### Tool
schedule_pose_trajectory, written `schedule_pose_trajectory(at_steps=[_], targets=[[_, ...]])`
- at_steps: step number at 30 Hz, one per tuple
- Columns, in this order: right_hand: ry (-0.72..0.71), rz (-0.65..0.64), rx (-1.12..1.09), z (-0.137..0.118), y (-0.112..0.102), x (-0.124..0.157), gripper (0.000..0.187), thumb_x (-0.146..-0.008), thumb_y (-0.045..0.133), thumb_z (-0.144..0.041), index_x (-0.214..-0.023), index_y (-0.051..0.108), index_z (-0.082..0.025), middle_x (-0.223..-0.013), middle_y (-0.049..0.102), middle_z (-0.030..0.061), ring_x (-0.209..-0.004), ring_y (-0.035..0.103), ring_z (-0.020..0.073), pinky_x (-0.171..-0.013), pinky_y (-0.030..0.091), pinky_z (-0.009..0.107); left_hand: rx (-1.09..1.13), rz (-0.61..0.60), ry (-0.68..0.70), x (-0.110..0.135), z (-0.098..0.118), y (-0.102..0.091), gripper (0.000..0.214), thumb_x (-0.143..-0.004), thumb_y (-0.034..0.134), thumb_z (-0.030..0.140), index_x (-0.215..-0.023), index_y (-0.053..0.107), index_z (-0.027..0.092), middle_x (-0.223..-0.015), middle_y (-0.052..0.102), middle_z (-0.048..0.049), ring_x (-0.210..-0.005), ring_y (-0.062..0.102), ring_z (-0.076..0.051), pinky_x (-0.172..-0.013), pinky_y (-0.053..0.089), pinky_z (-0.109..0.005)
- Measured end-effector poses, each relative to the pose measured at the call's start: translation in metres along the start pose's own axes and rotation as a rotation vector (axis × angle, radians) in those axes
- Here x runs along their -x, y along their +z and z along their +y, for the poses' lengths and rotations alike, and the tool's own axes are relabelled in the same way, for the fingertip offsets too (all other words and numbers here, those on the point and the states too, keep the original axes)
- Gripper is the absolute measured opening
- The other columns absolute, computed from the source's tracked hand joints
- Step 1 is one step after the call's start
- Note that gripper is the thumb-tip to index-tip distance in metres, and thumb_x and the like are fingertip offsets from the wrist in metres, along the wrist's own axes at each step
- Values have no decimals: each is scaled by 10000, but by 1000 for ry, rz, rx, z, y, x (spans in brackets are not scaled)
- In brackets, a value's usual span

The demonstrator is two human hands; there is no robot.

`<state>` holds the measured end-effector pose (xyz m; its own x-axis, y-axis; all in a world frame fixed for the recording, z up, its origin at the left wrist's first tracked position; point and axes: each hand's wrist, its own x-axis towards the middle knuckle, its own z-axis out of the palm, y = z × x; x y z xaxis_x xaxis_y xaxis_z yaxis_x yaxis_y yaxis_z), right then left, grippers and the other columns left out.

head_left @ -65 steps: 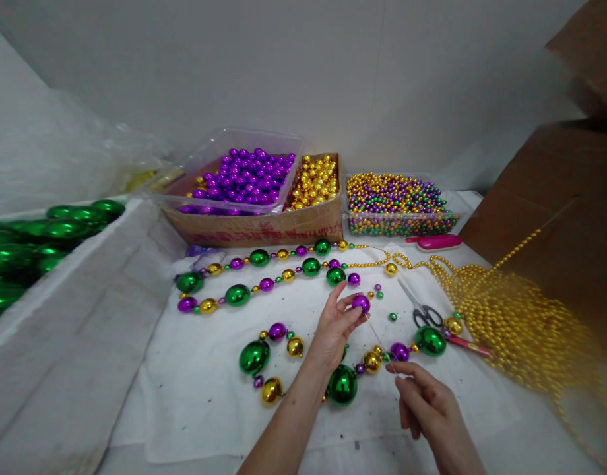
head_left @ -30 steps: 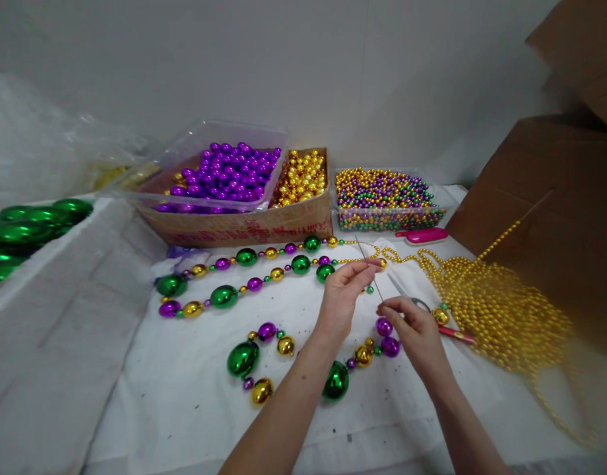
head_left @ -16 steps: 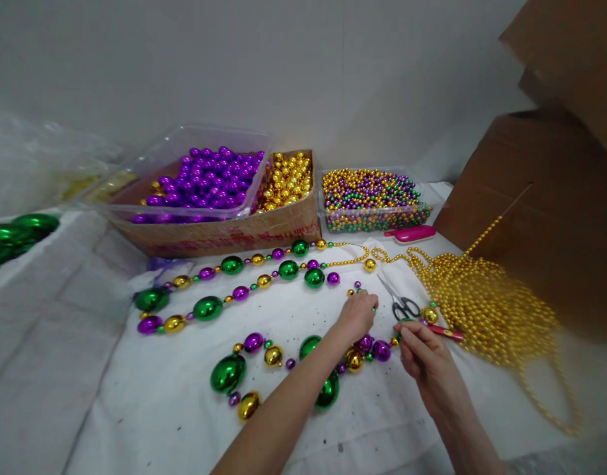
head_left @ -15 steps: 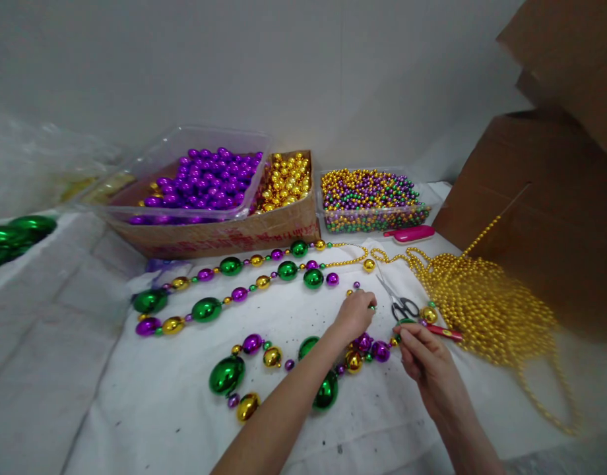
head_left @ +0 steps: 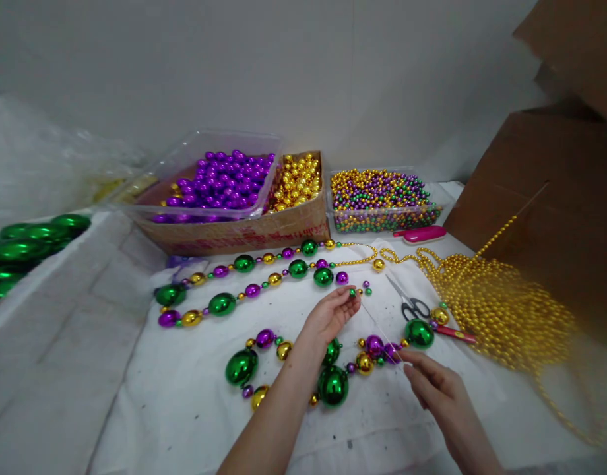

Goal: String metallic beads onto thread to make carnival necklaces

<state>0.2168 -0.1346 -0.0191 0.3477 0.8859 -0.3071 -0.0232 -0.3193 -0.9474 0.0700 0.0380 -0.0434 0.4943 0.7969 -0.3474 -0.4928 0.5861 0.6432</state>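
Observation:
My left hand is raised over the white cloth, its fingertips pinched on a small green bead. A thin needle runs from that bead down to my right hand, which pinches its lower end. Under both hands lies a partly strung strand of green, purple and gold beads, with two purple beads near the needle. Two loose small beads lie just beyond my left fingertips.
A finished bead strand lies behind. At the back stand a tub of purple beads, a carton of gold beads and a tub of mixed small beads. Scissors, gold chains, cardboard boxes right; green balls left.
My left hand has lifted from the cloth with a small green bead pinched. My right hand has drawn back toward me, holding the needle; the large green bead by it shows again.

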Motion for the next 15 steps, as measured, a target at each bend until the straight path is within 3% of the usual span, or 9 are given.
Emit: schedule_pose_trajectory(at_steps=[8, 15], targets=[[8, 2, 31, -2, 0, 6, 513, -664, 641, -501, -993, 707, -114, -515, 382, -42, -488, 322, 105, -457, 232, 233, 120, 42, 10, 5, -1, -3, 156, -747, 592, -3, -842, 651, 107, -807, 671, -69, -735, 642, -115, -775, 520, -237], [-23, 13, 57, -1, 1, 6, 403, -668, 644, -491, -892, 731, -167, -532, 393, -35, -492, 332, 115, -455, 237, 243, 154, 70, 41, 7, -3, -4, 146, -730, 615, -5, -808, 655, 111, -804, 671, -56, -791, 651, -123, -843, 516, -254]])
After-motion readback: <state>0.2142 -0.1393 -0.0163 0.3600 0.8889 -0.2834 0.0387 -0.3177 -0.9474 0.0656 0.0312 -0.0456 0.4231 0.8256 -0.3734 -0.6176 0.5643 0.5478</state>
